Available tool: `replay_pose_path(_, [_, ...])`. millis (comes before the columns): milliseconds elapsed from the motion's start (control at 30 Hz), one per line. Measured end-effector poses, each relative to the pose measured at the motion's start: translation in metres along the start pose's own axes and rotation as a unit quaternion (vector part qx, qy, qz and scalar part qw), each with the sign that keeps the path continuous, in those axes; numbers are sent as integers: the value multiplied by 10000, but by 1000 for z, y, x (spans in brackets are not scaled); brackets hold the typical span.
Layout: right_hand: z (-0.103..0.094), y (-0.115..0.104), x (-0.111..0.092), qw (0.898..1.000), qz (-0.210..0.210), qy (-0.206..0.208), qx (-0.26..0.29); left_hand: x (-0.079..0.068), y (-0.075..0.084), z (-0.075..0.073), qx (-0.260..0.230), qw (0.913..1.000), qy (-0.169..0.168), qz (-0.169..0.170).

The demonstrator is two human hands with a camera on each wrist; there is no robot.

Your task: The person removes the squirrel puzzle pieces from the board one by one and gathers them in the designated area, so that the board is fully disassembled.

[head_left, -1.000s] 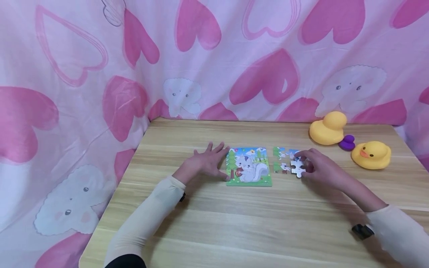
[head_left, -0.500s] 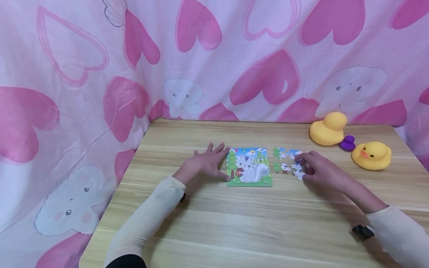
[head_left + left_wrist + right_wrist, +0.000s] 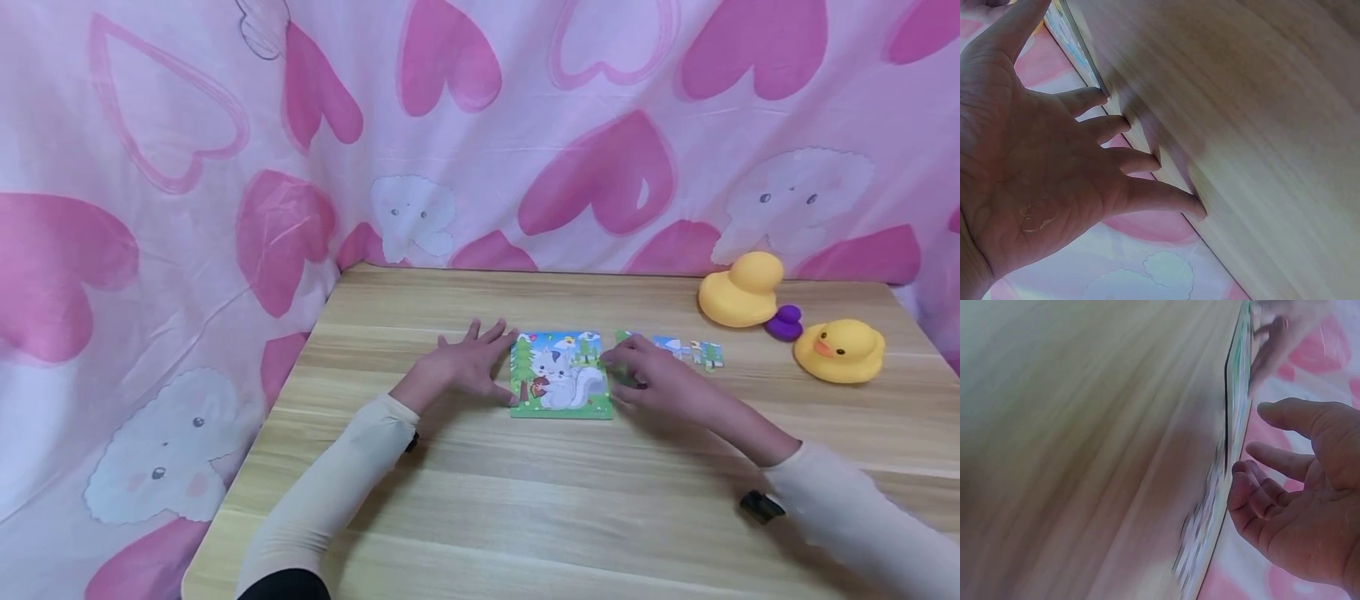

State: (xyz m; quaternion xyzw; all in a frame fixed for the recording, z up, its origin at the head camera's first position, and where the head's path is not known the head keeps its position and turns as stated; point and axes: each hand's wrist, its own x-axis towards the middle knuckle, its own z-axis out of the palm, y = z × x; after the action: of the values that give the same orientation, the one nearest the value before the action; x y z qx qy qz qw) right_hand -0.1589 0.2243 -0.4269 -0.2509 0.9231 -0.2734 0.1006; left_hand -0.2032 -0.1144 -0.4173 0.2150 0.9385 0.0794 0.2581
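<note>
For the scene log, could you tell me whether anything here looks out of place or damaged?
Nothing stands out. The puzzle board lies flat between both hands, loose pieces sit beside it, and two ducks stand upright.

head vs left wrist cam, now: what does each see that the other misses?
Head only: both yellow ducks, the purple toy between them, loose puzzle pieces, the right hand at the board's right edge, and the puzzle picture.
Left wrist only: the left hand's palm, its fingertips on the table.
Both: left hand, puzzle board (edge-on at the wrist), table, pink heart cloth.
</note>
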Motion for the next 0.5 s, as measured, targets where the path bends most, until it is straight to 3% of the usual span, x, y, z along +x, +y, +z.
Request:
replay_pose_path(200, [13, -18, 10, 9997, 43, -208, -145, 0, 2, 0, -24, 10000, 14, -22])
replay_pose_path(500, [21, -34, 16, 9971, 123, -86, -750, 1, 0, 1, -2, 10000, 25, -15])
